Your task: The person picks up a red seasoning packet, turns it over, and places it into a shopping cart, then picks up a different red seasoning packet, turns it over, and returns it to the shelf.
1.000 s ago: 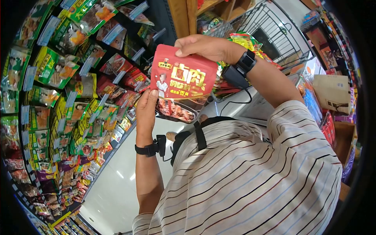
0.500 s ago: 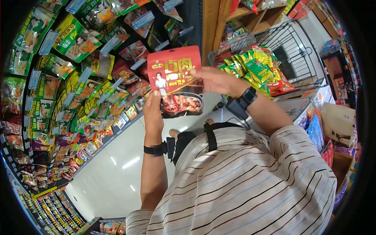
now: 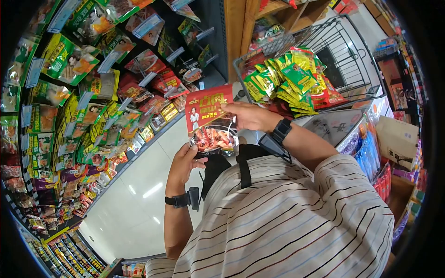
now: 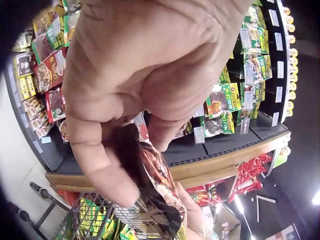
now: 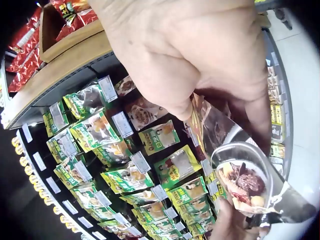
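A red pouch (image 3: 213, 121) with a meat picture on its lower half is held upright in front of the torso. The left hand (image 3: 181, 167) pinches its lower left corner; in the left wrist view that hand (image 4: 145, 75) has thumb and fingers round the pouch's dark edge. On the pouch's right side, the right hand (image 3: 252, 116) grips with the thumb on the front. The right wrist view shows the right hand (image 5: 195, 55) round the pouch (image 5: 245, 175), its fingers partly hidden behind it.
Hanging green and yellow packets (image 3: 69, 62) fill the shelf rack at the left. A wire shopping cart (image 3: 352, 76) with several packets (image 3: 296, 78) stands at the upper right. Near the right sleeve are a cardboard box (image 3: 397, 139) and blue bags (image 3: 368, 157). A wooden post (image 3: 237, 41) rises at the top.
The pouch has come down toward the torso. Both hands have lowered, and the right hand has shifted from the pouch's top edge to its right side. The view has shifted, showing more of the cart.
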{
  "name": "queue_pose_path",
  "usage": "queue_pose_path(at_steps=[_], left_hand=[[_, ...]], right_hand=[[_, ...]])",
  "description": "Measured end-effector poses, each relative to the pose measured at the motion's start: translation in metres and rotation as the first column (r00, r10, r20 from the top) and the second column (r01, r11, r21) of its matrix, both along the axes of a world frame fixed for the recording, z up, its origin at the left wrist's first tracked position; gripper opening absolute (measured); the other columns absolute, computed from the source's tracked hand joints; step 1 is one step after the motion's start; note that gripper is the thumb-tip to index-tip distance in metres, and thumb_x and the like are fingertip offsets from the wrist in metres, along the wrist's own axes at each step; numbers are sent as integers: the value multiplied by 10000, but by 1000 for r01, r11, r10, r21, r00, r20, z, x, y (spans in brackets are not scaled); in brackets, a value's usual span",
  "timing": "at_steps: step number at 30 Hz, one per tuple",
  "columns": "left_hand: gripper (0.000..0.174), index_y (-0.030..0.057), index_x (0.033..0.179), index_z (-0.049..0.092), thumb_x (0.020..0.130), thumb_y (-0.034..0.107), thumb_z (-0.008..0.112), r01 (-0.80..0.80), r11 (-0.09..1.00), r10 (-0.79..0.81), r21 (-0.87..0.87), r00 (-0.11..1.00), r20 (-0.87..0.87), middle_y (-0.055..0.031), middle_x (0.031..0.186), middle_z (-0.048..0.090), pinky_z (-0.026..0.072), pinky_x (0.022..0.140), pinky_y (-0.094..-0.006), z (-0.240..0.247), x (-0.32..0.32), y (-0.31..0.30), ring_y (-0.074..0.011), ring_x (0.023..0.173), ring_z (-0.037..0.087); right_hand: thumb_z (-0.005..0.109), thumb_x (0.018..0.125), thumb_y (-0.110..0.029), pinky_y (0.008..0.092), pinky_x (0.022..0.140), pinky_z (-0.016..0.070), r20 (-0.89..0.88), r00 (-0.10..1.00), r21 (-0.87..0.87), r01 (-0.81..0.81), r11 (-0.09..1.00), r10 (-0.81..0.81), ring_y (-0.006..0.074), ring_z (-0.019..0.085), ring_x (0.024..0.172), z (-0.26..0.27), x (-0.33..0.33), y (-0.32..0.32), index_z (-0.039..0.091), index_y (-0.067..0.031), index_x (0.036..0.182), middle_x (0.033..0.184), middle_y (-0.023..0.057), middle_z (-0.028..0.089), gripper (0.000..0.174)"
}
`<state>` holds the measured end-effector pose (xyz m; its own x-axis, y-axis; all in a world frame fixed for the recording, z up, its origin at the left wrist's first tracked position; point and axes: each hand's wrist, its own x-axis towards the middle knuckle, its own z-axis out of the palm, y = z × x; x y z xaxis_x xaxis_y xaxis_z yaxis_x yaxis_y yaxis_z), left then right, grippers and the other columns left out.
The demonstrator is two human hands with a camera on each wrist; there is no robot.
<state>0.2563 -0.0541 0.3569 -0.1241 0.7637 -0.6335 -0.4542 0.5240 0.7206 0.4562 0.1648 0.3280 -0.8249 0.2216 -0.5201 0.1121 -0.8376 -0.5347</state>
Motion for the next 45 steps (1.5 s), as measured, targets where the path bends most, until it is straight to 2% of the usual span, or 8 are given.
queue_pose_path(at_steps=[8,14,20,23,32,39,42,45], left_hand=[[223,29,1110,612,1031,228,551,-115,993,115,32,993,17,-77,982,684,576,669,-263,2,9,-7,-168,773,690],[159,61,1021,607,1012,219,590,-75,996,70,55,994,82,-52,972,664,573,660,-263,-8,2,-14,-151,778,673],[150,42,1090,583,1006,166,591,-88,994,87,68,996,15,-61,996,675,564,733,-287,-2,11,-11,-124,843,656],[130,57,1028,606,996,183,614,-104,992,104,75,995,3,-21,925,632,575,758,-300,1,13,-12,-140,827,660],[160,38,1063,607,997,183,611,-173,976,180,132,983,-40,-42,931,659,580,766,-312,0,16,-18,-140,801,663],[152,42,1091,592,1008,169,586,-264,962,259,66,963,78,-90,952,708,591,757,-319,-10,16,-20,-157,799,690],[150,47,1110,605,1012,156,573,-235,972,235,-6,969,74,-94,951,713,594,748,-313,-13,20,-18,-161,809,695],[158,52,1125,617,1016,155,566,-239,971,238,12,970,43,-95,955,712,593,740,-310,-17,20,-18,-159,812,694]], right_hand=[[584,1007,-377,431,912,531,-23,999,-88,27,996,-29,179,639,1063,-10,7,-1,575,-99,1242,1172,48,651,364],[562,1020,-352,415,929,527,-66,997,-112,38,993,-45,159,638,1090,-1,11,-1,571,-85,1293,1214,50,656,382],[548,1025,-357,390,942,524,-54,997,-57,58,997,-61,166,644,1105,1,12,5,568,-65,1296,1231,61,661,400],[547,1025,-355,372,943,521,-74,996,-47,47,998,-50,155,647,1092,4,12,5,575,-67,1288,1224,52,663,390],[566,1017,-372,367,930,523,-60,997,-41,56,998,-58,142,651,1064,-7,8,3,587,-101,1261,1180,24,671,365],[570,1014,-374,379,951,516,-84,996,-15,42,999,-43,143,635,1112,4,4,3,567,-97,1293,1238,21,650,393],[572,1013,-373,379,975,503,-108,993,-16,42,999,-44,147,627,1136,8,2,2,555,-92,1319,1271,27,639,416],[569,1016,-355,381,1000,489,-146,988,-40,45,998,-50,156,618,1155,12,0,1,547,-83,1337,1301,38,627,422]])
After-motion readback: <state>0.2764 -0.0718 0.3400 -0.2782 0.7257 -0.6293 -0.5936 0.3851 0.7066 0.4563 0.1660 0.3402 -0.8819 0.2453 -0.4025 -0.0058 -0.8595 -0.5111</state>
